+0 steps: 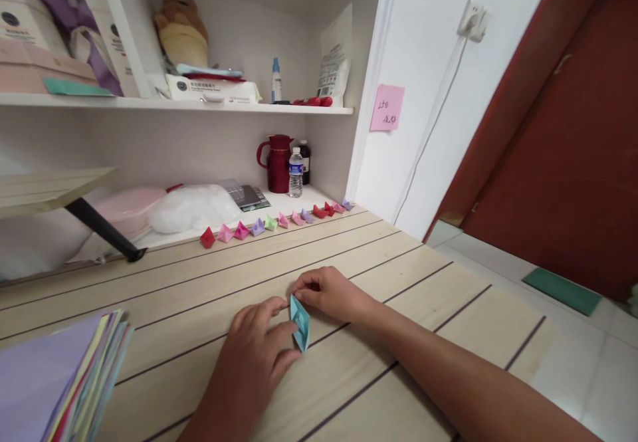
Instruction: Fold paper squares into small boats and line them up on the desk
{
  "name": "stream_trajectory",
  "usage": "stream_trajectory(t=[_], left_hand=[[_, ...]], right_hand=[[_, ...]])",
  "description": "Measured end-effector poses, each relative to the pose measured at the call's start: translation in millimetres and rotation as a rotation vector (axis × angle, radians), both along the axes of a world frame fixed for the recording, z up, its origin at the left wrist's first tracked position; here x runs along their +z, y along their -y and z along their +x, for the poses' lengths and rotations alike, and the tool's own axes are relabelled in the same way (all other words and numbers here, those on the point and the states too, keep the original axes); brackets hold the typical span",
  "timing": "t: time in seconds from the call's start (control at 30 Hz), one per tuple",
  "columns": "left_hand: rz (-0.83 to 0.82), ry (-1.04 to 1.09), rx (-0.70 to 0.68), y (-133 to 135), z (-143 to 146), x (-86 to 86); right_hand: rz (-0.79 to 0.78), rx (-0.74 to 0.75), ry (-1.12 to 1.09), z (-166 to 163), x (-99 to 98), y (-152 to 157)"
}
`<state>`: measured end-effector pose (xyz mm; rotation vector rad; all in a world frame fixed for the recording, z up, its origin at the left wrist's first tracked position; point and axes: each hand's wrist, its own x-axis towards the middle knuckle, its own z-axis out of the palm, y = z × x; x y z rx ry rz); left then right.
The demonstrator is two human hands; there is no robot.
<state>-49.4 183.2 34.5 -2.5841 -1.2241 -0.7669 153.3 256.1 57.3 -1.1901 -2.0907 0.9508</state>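
Observation:
A small light-blue folded paper boat (300,324) is between my two hands over the slatted wooden table. My left hand (259,345) holds it from the near left, with a fingertip against its middle and the thumb by its near tip. The curled fingers of my right hand (326,292) pinch at its far tip. Along the table's back edge runs a row of several small paper boats in red, pink, purple and green, among them a red one (207,238) at the left end and a green one (270,222).
A stack of coloured paper (64,375) lies at the lower left. Behind the boats, a shelf holds a red jug (278,163), a water bottle (296,175) and a clear plastic bag (192,209). A black bracket leg (104,228) meets the table at the back left.

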Motion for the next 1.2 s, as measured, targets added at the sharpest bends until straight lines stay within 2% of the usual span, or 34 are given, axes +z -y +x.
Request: stream_trajectory(t=[0.17,0.33,0.63,0.9,1.2], left_hand=[[-0.013,0.023,0.002,-1.7,-0.7,-5.5],[0.0,0.034,0.012,-1.6,3.4,-4.0],[-0.029,0.019,0.051,0.3,4.7,0.5],[0.064,-0.019,-0.022,5.4,13.2,-0.8],[0.08,0.038,-0.081,10.9,17.2,1.0]], right_hand=[[0.002,0.017,0.004,0.3,2.6,3.4],[0.024,0.03,0.01,-2.6,6.7,6.3],[-0.031,0.048,0.028,-0.6,3.0,2.5],[-0.011,0.019,0.049,2.9,7.9,3.7],[-0.041,0.148,0.123,22.8,13.5,0.5]])
